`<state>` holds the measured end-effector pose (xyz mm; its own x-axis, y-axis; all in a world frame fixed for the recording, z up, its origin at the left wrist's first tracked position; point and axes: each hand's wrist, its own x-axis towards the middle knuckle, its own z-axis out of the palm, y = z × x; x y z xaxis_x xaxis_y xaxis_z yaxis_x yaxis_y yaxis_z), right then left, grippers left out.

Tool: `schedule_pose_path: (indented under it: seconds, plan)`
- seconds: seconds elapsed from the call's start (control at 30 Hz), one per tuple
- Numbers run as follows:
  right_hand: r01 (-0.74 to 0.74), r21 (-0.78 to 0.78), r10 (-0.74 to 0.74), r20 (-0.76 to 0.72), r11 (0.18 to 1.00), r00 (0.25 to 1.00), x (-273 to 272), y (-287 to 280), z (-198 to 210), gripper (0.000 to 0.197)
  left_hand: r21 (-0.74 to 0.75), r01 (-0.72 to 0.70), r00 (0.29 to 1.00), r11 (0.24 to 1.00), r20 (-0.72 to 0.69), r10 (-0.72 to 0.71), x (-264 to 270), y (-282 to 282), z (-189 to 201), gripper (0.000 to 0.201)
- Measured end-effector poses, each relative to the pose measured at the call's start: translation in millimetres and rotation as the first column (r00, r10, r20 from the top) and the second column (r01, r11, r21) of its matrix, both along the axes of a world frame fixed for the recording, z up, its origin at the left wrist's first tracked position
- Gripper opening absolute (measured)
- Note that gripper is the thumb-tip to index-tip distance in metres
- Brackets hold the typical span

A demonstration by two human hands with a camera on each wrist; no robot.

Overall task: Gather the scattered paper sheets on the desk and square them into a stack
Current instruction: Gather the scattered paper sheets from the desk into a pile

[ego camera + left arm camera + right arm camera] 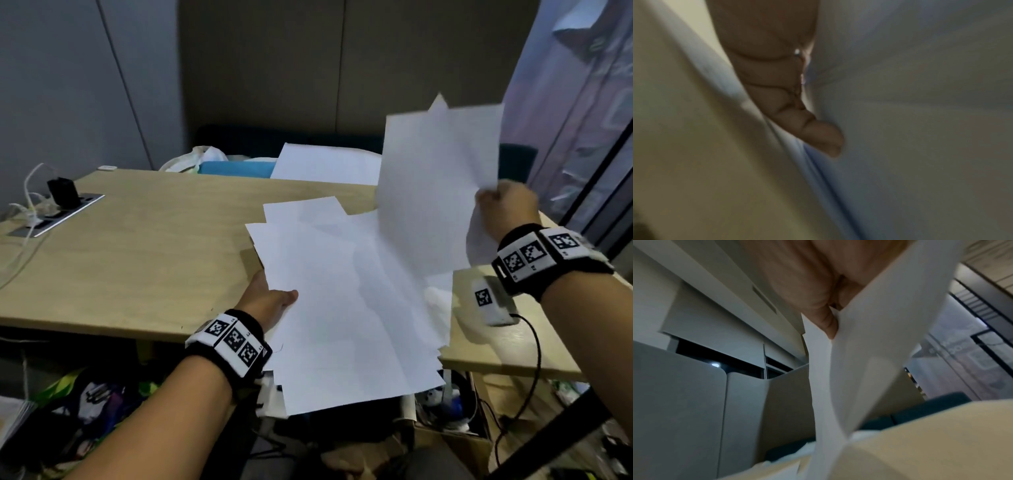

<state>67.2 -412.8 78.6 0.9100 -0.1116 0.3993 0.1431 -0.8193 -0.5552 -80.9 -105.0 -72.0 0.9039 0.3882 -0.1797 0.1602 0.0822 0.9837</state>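
White fanned sheets (342, 301) overhang desk (144, 246) near edge, lower centre, pinched by left hand (270, 301) | right hand (507, 209) grips raised sheets (438, 178), right of centre | step: gathering; next: lay raised onto fan, square edges | loose sheet (318, 164) at far edge; open desk room left.

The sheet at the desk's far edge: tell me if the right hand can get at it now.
Probably not yet: the right hand already pinches raised sheets, which hang between it and the far sheet.
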Motion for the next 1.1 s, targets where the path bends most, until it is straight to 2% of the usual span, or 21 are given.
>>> schedule_pose_path:
  seconds: [0.07, 0.13, 0.2, 0.23, 0.27, 0.3, 0.37, 0.4, 0.47, 0.53, 0.57, 0.6, 0.67, 0.7, 0.77, 0.83, 0.9, 0.97, 1.0, 1.1]
  plan:
    - [0.016, 0.028, -0.019, 0.121, 0.999, 0.992, -6, -5, 22, 0.034, -0.006, -0.024, 0.999, 1.000, 0.028, 0.024, -1, -1, -4, 0.060]
    - [0.018, 0.087, -0.035, 0.204, 0.996, 0.978, -11, -8, 41, 0.034, 0.003, -0.041, 0.998, 0.999, 0.056, 0.041, -1, 0, -10, 0.077]
    - [-0.036, 0.172, -0.001, 0.212, 0.984, 0.977, -19, -7, 50, 0.033, 0.091, -0.008, 0.997, 0.996, 0.075, 0.001, -3, -3, -8, 0.099]
    - [-0.066, 0.225, 0.020, 0.199, 0.972, 0.980, -23, -5, 48, 0.031, 0.157, 0.005, 0.997, 0.988, 0.075, -0.017, -4, -6, -6, 0.099]
    - [-0.095, 0.298, 0.050, 0.155, 0.950, 0.987, -28, -1, 44, 0.031, 0.214, 0.008, 0.998, 0.977, 0.064, -0.022, -6, -10, -2, 0.088]
    - [-0.134, 0.384, 0.096, 0.117, 0.914, 0.988, -32, 4, 37, 0.034, 0.245, -0.007, 0.998, 0.970, 0.060, -0.008, -5, -10, 0, 0.066]
    - [-0.186, 0.527, 0.199, 0.031, 0.830, 0.979, -42, 14, 18, 0.036, 0.178, -0.039, 0.999, 0.983, 0.023, 0.035, -6, -13, 8, 0.019]
    - [-0.189, 0.563, 0.250, -0.033, 0.805, 0.968, -49, 20, 7, 0.029, 0.140, -0.041, 0.999, 0.989, -0.013, 0.043, -8, -15, 15, 0.021]
    - [-0.202, 0.575, 0.361, -0.176, 0.793, 0.916, -66, 35, -15, 0.016, 0.083, -0.003, 0.993, 0.997, -0.117, 0.013, -12, -14, 24, 0.057]
    - [-0.207, 0.546, 0.416, -0.291, 0.811, 0.861, -79, 47, -42, 0.014, -0.017, 0.031, 0.992, 0.999, -0.121, -0.033, -11, -11, 26, 0.073]
    - [-0.211, 0.523, 0.431, -0.345, 0.826, 0.833, -81, 52, -56, 0.016, -0.038, 0.035, 0.993, 0.999, -0.113, -0.039, -9, -9, 22, 0.071]
    - [-0.210, 0.507, 0.444, -0.402, 0.836, 0.801, -81, 56, -69, 0.019, -0.054, 0.041, 0.994, 0.998, -0.103, -0.047, -10, -11, 22, 0.059]
    - [-0.223, 0.458, 0.451, -0.479, 0.860, 0.753, -79, 64, -85, 0.022, -0.056, -0.004, 0.998, 0.998, -0.060, 0.000, -6, -12, 15, 0.019]
    - [-0.239, 0.409, 0.440, -0.519, 0.881, 0.733, -81, 67, -85, 0.028, -0.018, -0.009, 0.999, 1.000, -0.053, 0.008, -5, -13, 13, 0.010]
    - [-0.233, 0.361, 0.407, -0.550, 0.903, 0.729, -83, 71, -81, 0.039, 0.065, -0.031, 0.997, 0.997, -0.066, 0.035, -2, -10, 6, 0.013]
    - [-0.167, 0.435, 0.406, -0.545, 0.885, 0.733, -80, 68, -77, 0.036, 0.100, -0.067, 0.995, 0.993, -0.067, 0.074, 0, -5, 3, 0.004]
    - [-0.015, 0.570, 0.402, -0.561, 0.821, 0.724, -81, 61, -76, 0.027, 0.128, -0.127, 0.987, 0.984, -0.087, 0.139, 6, 0, -5, 0.023]
    - [0.074, 0.626, 0.437, -0.619, 0.776, 0.652, -90, 55, -78, 0.028, 0.125, -0.184, 0.976, 0.975, -0.095, 0.196, 10, -1, -9, 0.043]
    - [0.107, 0.639, 0.471, -0.660, 0.762, 0.585, -97, 55, -81, 0.030, 0.124, -0.209, 0.971, 0.970, -0.096, 0.221, 11, -1, -9, 0.043]
    - [0.185, 0.638, 0.567, -0.758, 0.747, 0.322, -118, 58, -89, 0.048, 0.118, -0.247, 0.963, 0.962, -0.083, 0.257, 12, -3, -7, 0.027]
